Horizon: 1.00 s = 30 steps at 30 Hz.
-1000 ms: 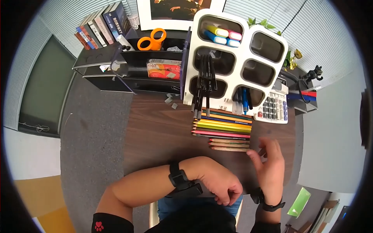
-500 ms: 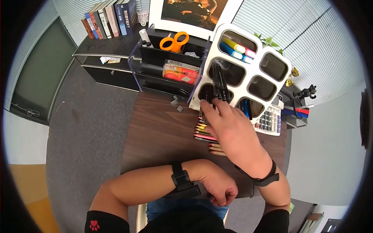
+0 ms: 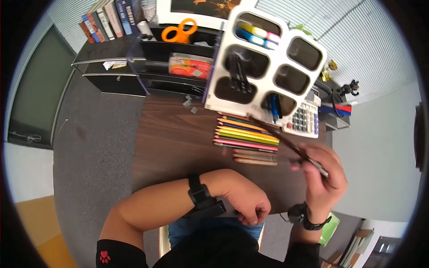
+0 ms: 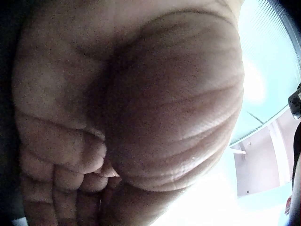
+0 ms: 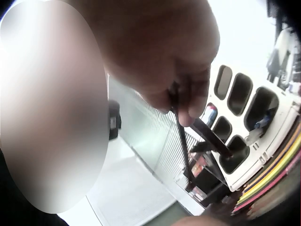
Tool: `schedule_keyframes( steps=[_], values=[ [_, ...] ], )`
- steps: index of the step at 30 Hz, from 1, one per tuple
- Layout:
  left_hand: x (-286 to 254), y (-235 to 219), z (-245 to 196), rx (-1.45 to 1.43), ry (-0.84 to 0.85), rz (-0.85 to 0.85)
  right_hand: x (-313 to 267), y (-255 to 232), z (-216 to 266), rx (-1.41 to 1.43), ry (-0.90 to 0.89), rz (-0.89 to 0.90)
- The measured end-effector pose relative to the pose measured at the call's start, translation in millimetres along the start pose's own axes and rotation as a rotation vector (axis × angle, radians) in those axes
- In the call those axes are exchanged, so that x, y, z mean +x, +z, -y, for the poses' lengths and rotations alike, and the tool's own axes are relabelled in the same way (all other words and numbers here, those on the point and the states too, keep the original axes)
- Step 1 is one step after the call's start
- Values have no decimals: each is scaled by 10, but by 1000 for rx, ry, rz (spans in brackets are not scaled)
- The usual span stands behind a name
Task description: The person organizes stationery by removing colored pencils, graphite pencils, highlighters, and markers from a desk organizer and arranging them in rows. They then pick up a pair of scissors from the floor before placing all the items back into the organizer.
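Observation:
My right hand pinches dark pencils between thumb and fingers, to the right of the coloured pencils. In the right wrist view two dark shafts stick out from the fingers. Coloured pencils lie in a row on the brown table, with plain wooden ones nearer me. Behind them stands a white six-compartment organizer. Its left middle compartment holds black pencils; the lower-left one shows no pencils. My left hand hangs loosely curled at the table's near edge, holding nothing.
Highlighters and blue pens sit in other compartments. A calculator lies right of the organizer. On the left, a black desk rack holds orange-handled scissors. Small grey pieces lie on the table before it.
My right hand reached to the organizer's lower-left compartment, then drew back right and toward me with dark pencils from there. The left hand has stayed nearly in place.

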<state>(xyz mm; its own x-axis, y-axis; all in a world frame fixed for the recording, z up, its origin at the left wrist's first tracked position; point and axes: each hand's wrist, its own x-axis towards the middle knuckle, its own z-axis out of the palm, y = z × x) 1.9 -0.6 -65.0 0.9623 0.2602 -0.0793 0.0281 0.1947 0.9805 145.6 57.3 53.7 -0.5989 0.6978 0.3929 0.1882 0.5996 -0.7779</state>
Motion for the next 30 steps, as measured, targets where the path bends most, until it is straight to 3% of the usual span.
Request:
schedule_keyframes(
  steps=[5,10,13,16,19,20,22,23,25,27,28,29,30],
  values=[
    [-22,42,-80,54,-112,-43,-775,-241,-423,587,456,-109],
    [21,190,-128,184,-171,-82,-1075,-190,-569,764,609,-172],
    [54,365,-205,346,-144,-202,-1071,-159,-634,922,639,-183],
    [-19,730,-320,500,-197,-578,-1026,-99,-736,957,693,-124],
    [-85,1045,-448,540,-295,-731,-956,-3,-809,984,775,-69],
    [-99,1109,-476,527,-309,-724,-921,26,-829,973,788,-18],
    [-113,1195,-520,461,-43,-989,-883,57,-856,969,808,47],
    [-108,1191,-520,458,-53,-996,-857,66,-864,891,792,77],
    [-77,1115,-490,872,-66,-1381,-808,68,-835,818,773,110],
    [6,954,-428,1017,-133,-1436,-765,33,-761,478,758,178],
    [45,887,-355,1099,-284,-1461,-775,32,-774,478,766,174],
    [80,844,-298,1173,-439,-1477,-811,31,-795,309,559,158],
    [89,813,-270,1192,-482,-1461,-840,23,-799,140,355,145]
  ],
)
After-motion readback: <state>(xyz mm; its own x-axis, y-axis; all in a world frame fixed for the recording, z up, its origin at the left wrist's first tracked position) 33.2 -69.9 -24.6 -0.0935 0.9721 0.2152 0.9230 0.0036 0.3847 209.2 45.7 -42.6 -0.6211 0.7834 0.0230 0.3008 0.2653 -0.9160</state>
